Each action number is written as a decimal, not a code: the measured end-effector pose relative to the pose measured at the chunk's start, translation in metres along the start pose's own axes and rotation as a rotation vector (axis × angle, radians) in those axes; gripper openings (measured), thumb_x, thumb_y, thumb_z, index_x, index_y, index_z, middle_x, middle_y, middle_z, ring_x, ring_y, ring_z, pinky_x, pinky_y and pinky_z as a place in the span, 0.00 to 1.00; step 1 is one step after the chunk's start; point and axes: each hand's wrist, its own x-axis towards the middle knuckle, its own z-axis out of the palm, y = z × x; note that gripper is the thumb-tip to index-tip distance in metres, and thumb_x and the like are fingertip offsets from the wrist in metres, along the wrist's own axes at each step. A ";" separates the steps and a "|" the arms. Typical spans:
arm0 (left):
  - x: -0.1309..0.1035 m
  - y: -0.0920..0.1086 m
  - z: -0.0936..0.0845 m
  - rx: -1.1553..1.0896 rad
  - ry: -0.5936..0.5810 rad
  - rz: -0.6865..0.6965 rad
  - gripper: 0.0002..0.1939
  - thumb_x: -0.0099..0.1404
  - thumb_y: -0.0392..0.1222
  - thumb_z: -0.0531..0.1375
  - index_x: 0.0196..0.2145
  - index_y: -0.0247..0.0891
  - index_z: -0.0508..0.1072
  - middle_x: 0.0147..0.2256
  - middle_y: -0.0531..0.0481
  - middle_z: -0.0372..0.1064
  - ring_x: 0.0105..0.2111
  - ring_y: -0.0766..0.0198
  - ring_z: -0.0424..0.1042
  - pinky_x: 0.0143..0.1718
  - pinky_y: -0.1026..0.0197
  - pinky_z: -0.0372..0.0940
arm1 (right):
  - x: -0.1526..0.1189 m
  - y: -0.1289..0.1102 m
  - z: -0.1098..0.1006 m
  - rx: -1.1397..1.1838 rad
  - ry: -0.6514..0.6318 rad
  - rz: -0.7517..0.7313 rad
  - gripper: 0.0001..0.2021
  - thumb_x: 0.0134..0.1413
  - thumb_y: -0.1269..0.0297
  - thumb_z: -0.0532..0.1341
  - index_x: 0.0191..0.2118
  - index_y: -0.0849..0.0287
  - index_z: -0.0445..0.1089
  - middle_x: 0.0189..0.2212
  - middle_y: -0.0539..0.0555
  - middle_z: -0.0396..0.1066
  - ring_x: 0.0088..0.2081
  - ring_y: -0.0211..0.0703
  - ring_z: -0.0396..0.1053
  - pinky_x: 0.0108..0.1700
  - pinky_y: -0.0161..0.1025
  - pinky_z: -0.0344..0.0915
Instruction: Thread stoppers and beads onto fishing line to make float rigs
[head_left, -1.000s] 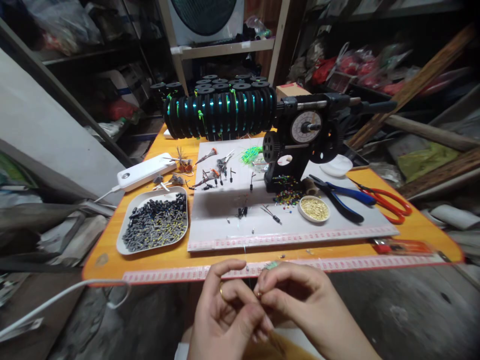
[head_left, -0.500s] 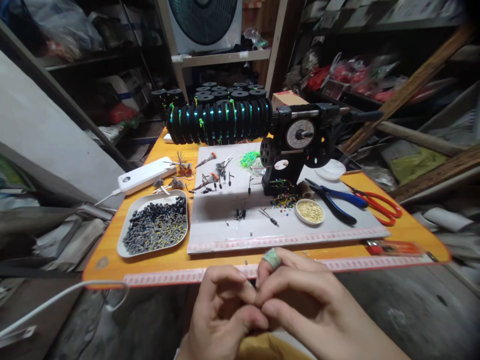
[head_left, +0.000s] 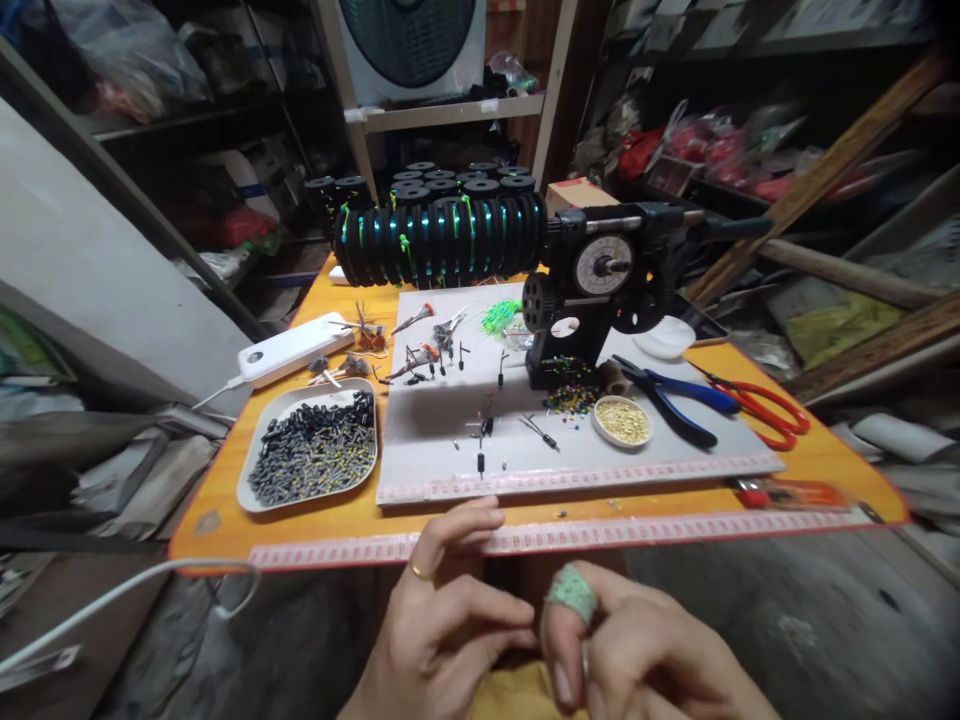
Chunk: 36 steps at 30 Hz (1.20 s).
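My left hand (head_left: 450, 620) is over the near edge of the table, a gold ring on one raised finger. Its thumb and forefinger come together in a pinch, and anything between them is too small to make out. Close beside it on the right, my right hand (head_left: 630, 640) is closed, fingertips pointing down, with green tape around one finger. A tiny light edge shows at its fingertips, but what it is stays unclear. Beyond my hands, small black cylindrical pieces with thin wires (head_left: 481, 462) lie on a white board (head_left: 427, 470).
A white tray (head_left: 246, 470) of small black and grey pieces stands left. Right are a dish of gold bits (head_left: 622, 422), blue-handled pliers (head_left: 675, 400) and red-handled scissors (head_left: 780, 415). A black winding device (head_left: 577, 300) carries a row of spools (head_left: 442, 240).
My hands have drawn slightly apart, and the right has turned its fingertips downward. One left finger has lifted. A black piece now lies nearer the board's front edge.
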 end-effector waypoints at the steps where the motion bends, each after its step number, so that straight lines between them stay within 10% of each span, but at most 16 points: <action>1: -0.001 0.001 0.002 0.013 0.029 0.007 0.07 0.62 0.31 0.65 0.35 0.40 0.82 0.48 0.40 0.69 0.48 0.55 0.75 0.49 0.59 0.71 | 0.000 0.001 0.001 -0.064 0.042 0.026 0.09 0.65 0.56 0.58 0.34 0.47 0.73 0.31 0.51 0.69 0.34 0.41 0.71 0.39 0.38 0.71; 4: -0.003 0.005 0.007 -0.021 0.113 -0.051 0.10 0.62 0.29 0.65 0.37 0.42 0.83 0.35 0.46 0.73 0.32 0.63 0.76 0.34 0.66 0.73 | 0.002 0.003 0.006 -0.189 0.168 0.115 0.06 0.61 0.60 0.62 0.32 0.50 0.74 0.28 0.50 0.71 0.32 0.41 0.70 0.36 0.34 0.68; 18: 0.010 0.034 0.032 -0.737 0.470 -0.679 0.13 0.47 0.37 0.76 0.29 0.39 0.77 0.23 0.54 0.80 0.22 0.69 0.77 0.27 0.73 0.72 | 0.009 0.002 0.019 0.364 0.373 0.405 0.18 0.51 0.57 0.72 0.30 0.57 0.62 0.27 0.44 0.69 0.28 0.29 0.64 0.31 0.27 0.60; 36: -0.005 0.012 0.021 -0.511 0.162 -0.159 0.21 0.61 0.28 0.67 0.49 0.46 0.76 0.36 0.51 0.82 0.30 0.62 0.82 0.33 0.63 0.79 | 0.012 0.008 0.009 0.380 0.218 0.401 0.19 0.57 0.57 0.68 0.30 0.57 0.56 0.28 0.44 0.68 0.28 0.28 0.66 0.30 0.27 0.62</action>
